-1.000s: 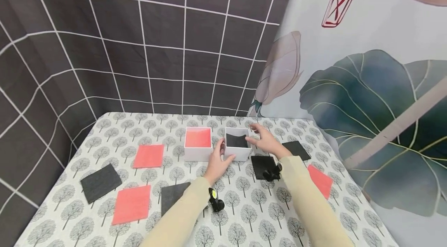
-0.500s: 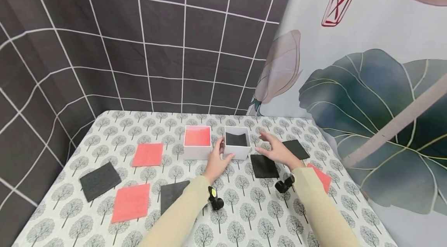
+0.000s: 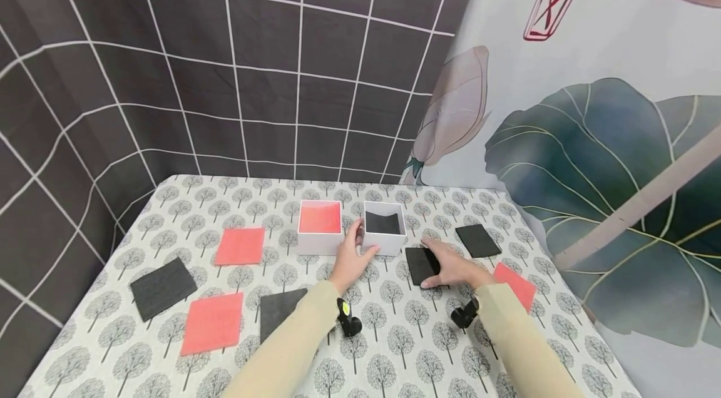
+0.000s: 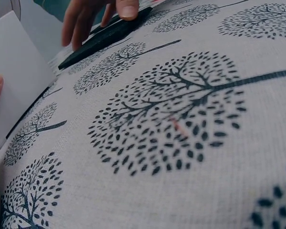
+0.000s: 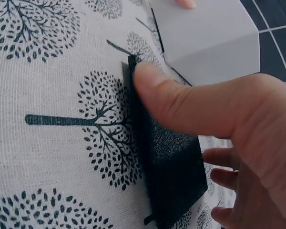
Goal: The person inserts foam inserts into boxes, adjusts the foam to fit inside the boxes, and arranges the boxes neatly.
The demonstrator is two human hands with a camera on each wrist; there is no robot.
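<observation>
My left hand [image 3: 348, 263] holds the near left corner of a white open-topped box [image 3: 385, 243], fingers along its left wall and thumb at its front. Black napkins show inside that box. My right hand [image 3: 452, 265] spans a square black napkin [image 3: 419, 266] lying on the cloth just right of the box. In the right wrist view the thumb [image 5: 155, 78] touches the near edge of this napkin [image 5: 174, 157], and the other fingers reach down along its opposite edge. The left wrist view shows the napkin [image 4: 102, 40] flat, with the right fingertips right at it.
A second white box [image 3: 319, 243] with red napkins inside stands left of the first. Red napkins [image 3: 240, 246] and black napkins [image 3: 163, 288] lie on the left; another black napkin [image 3: 478, 240] and a red napkin [image 3: 515, 286] lie right. A tree-print cloth [image 3: 394, 329] covers the table.
My right hand has left the right wall of the black-napkin box, moved right, then come down over the nearest black napkin. The left hand stays at the box.
</observation>
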